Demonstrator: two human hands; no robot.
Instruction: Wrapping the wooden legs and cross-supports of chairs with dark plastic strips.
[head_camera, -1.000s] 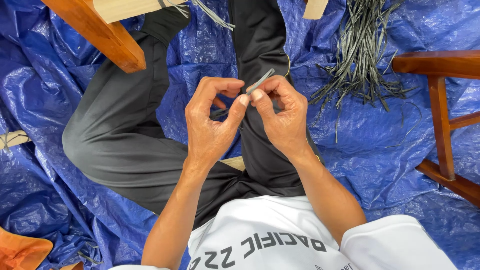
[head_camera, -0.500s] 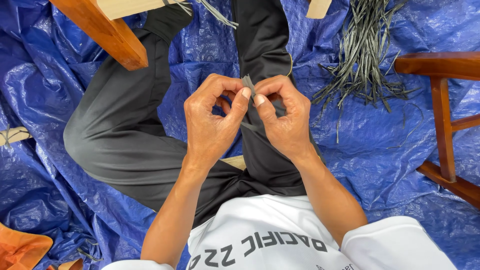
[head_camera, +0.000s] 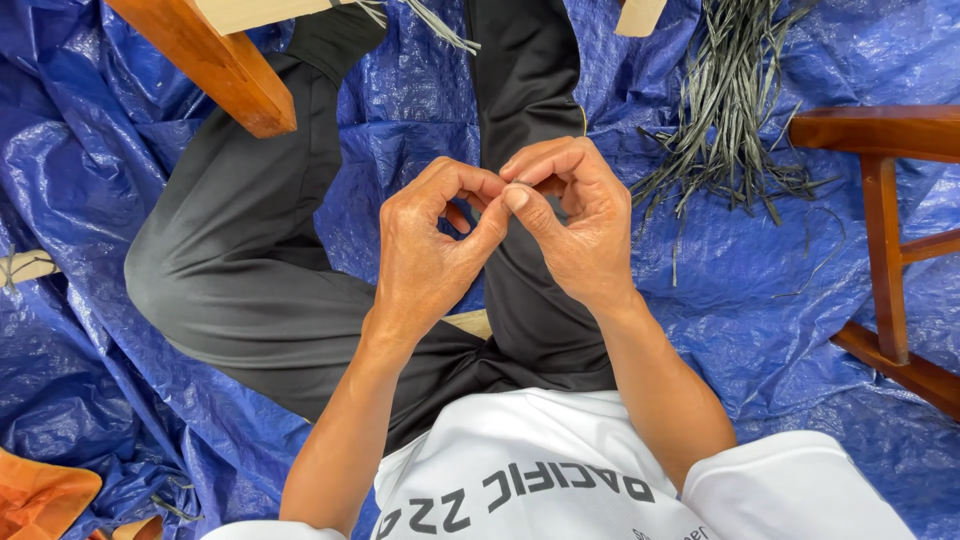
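Observation:
My left hand (head_camera: 435, 240) and my right hand (head_camera: 575, 225) meet fingertip to fingertip above my lap, over my black trousers (head_camera: 250, 270). Between the pinched thumbs and forefingers sits a thin dark grey strip (head_camera: 520, 181), almost wholly hidden by the fingers. Both hands pinch it. A loose bundle of similar grey-green strips (head_camera: 730, 110) lies on the blue tarpaulin (head_camera: 390, 110) to the upper right, well away from my hands.
A wooden chair frame (head_camera: 885, 200) stands at the right edge. An orange-brown wooden leg (head_camera: 210, 60) crosses the top left, with frayed strips hanging near it. An orange cloth (head_camera: 40, 495) lies at the bottom left.
The strip stuck out up and to the right from my fingers a second ago; now it is folded in and nearly hidden. My hands have closed tighter together.

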